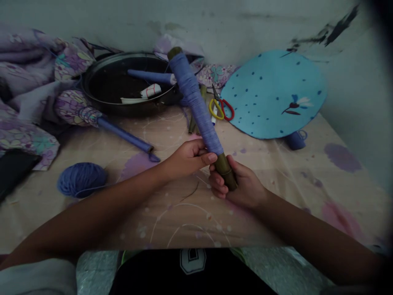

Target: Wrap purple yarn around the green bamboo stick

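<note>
A bamboo stick (196, 105), wrapped in blue-purple yarn over most of its length, is held tilted above the table, its top leaning left and away from me. My right hand (235, 182) is closed around its bare lower end. My left hand (192, 157) grips the wrapped part just above, thumb pressed at the edge of the winding. Left of my forearm lies a ball of blue yarn (82, 179), a strand running from it toward that arm. Where the strand meets the stick is hidden.
At the back stand a dark pan (123, 107) with a wrapped stick inside and, right of it, scissors (222, 107) with yellow and red handles. A turquoise oval board (260, 94) leans against the wall. Floral cloth (24, 98) and another wrapped stick (125, 135) lie left.
</note>
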A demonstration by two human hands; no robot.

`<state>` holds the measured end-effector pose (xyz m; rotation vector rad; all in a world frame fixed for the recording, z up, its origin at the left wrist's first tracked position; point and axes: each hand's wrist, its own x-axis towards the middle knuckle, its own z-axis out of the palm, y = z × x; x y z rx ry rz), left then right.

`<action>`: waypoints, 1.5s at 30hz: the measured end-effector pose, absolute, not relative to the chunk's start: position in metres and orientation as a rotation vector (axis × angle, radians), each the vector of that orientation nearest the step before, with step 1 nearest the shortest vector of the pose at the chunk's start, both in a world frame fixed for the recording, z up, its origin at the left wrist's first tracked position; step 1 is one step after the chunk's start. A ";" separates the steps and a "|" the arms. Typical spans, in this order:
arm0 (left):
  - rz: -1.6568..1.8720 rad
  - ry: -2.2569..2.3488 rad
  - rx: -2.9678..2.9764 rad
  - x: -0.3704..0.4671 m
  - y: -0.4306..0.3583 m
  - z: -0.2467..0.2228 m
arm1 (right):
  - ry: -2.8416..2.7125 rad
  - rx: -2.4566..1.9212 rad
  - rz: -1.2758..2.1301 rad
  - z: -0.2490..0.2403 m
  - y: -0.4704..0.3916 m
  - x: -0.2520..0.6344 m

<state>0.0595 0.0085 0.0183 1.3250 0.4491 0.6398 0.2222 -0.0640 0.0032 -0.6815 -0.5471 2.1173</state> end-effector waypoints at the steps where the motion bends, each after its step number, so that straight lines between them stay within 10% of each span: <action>1: 0.649 0.457 1.339 0.060 0.009 0.018 | -0.555 -0.693 2.117 0.003 -0.064 0.222; 45: 0.580 0.436 1.248 0.061 0.005 0.017 | -0.475 -0.708 2.140 0.006 -0.062 0.221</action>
